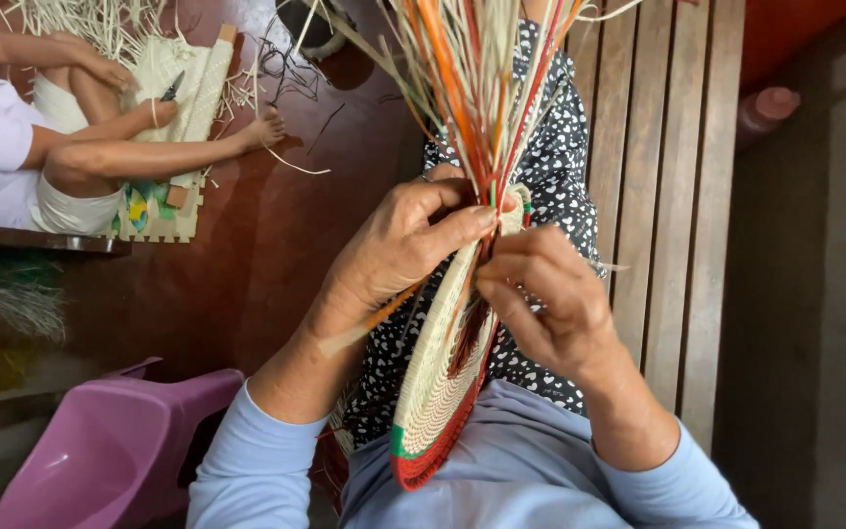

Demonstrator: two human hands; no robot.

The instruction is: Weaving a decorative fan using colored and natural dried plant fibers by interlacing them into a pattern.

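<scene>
Woven disc (438,392) stands on edge in the person's lap, both hands pinching its upper rim. Left hand (394,250) and right hand (540,304) grip closed on the loose straw strands (472,78) above the disc; slackened tension would likely loosen the coil.

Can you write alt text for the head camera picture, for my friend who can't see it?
Two hands, left hand and right hand, pinch the rim of a round woven disc with long coloured straw strands sticking up. Another person sits on the floor with straw, beside a purple plastic stool.
</scene>
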